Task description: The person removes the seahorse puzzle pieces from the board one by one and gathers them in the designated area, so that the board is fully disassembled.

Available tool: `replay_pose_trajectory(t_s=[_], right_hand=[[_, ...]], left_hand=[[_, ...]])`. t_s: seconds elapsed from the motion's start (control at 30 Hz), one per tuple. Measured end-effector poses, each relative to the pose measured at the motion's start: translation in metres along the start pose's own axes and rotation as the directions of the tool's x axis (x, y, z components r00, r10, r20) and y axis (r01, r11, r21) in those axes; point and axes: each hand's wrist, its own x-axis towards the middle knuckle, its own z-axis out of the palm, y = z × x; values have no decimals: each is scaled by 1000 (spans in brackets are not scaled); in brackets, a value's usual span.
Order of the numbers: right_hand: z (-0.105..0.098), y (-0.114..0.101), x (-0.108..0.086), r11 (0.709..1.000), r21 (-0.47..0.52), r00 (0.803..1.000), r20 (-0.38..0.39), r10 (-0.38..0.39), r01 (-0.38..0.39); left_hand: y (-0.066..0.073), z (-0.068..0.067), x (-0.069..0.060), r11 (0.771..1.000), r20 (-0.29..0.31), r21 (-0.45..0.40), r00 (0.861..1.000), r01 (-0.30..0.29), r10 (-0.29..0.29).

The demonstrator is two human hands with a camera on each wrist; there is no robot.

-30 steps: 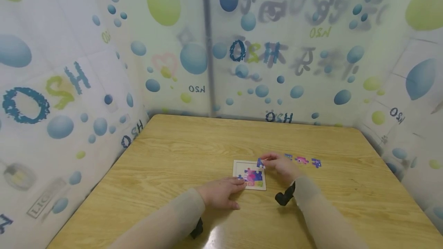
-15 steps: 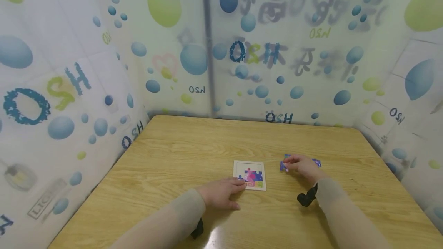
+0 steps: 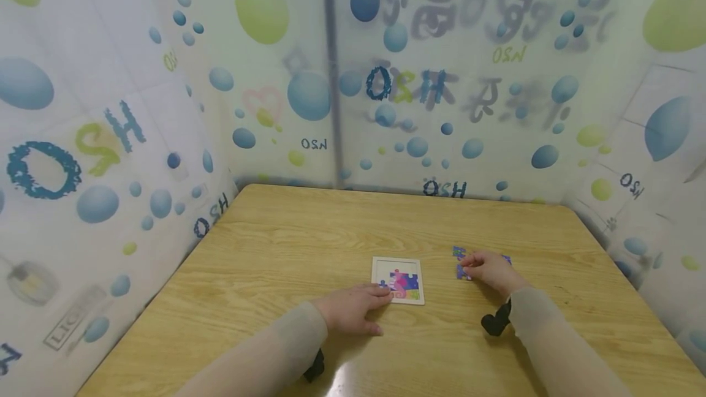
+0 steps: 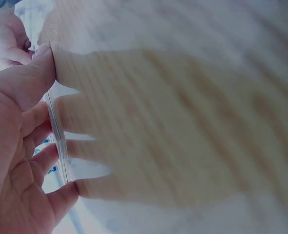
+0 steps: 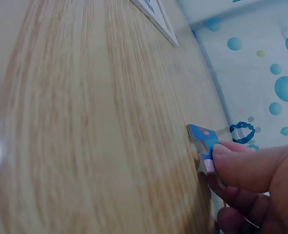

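Observation:
My left hand (image 3: 350, 308) lies palm down with its fingers extended. Its fingertips touch the lower left of a small pale puzzle tray (image 3: 385, 266), where several joined pieces form a pink and purple picture (image 3: 405, 282). In the left wrist view that hand's fingers (image 4: 63, 197) meet the tabletop. To the right of the tray, my right hand (image 3: 493, 271) pinches a blue puzzle piece (image 5: 205, 136) between thumb and finger, tilted at the table surface. One loose piece (image 3: 459, 252) lies just beyond those fingers. Another piece (image 3: 507, 259) shows partly behind the hand.
A wooden table (image 3: 287, 231) carries everything. Patterned curtain walls (image 3: 265, 121) with blue and green dots stand along its back and sides. Black wrist mounts (image 3: 496, 320) hang under both sleeves. The tray's corner (image 5: 170, 36) shows at the top of the right wrist view.
My right hand has carried a puzzle piece from the tray's upper right corner rightward to the loose pieces, then shifted slightly further right and nearer. The left hand has stayed in place.

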Motion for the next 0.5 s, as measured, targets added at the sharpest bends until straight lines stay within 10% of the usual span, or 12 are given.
replay_pose_trajectory(t_s=[0.5], right_hand=[[-3,-5,-2,997,-61,999,-8,37,-37]], left_hand=[[-1,0,0,1000,-9,21,1000,-11,11]])
